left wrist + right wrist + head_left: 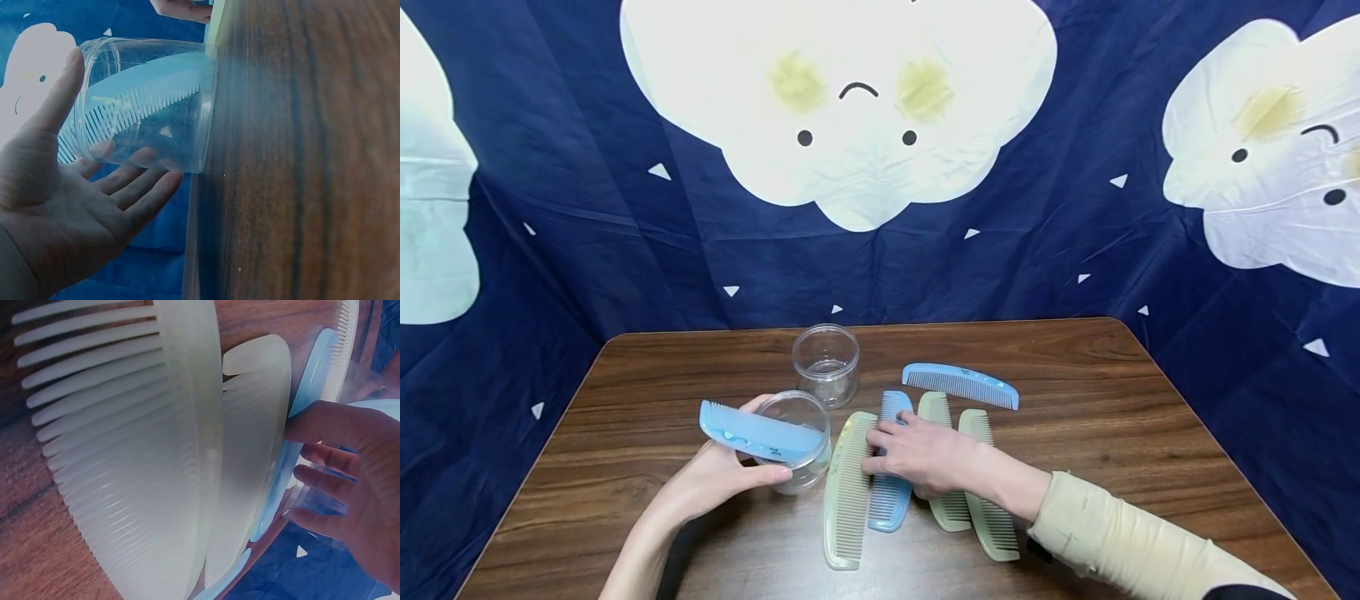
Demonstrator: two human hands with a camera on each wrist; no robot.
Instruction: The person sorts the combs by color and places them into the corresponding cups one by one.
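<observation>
My left hand (730, 467) holds a clear round jar (144, 106), thumb on one side near the rim and fingers spread along the other. A light blue comb (760, 433) leans inside the jar, one end sticking out past the rim to the left. My right hand (928, 454) is over another blue comb (891, 504) on the table, thumb (312, 422) at one long edge and fingertips across at the other. Left of that comb lies a pale green comb (847, 492). Two more green combs, one (951, 512) partly under the hand and one (996, 529) under the wrist, lie to the right.
A second clear jar (826, 367) stands behind the held one. Another blue comb (961, 385) lies farther back on the wooden table (1112, 433). A dark blue cloth (880, 275) with white clouds hangs behind the table and along its sides.
</observation>
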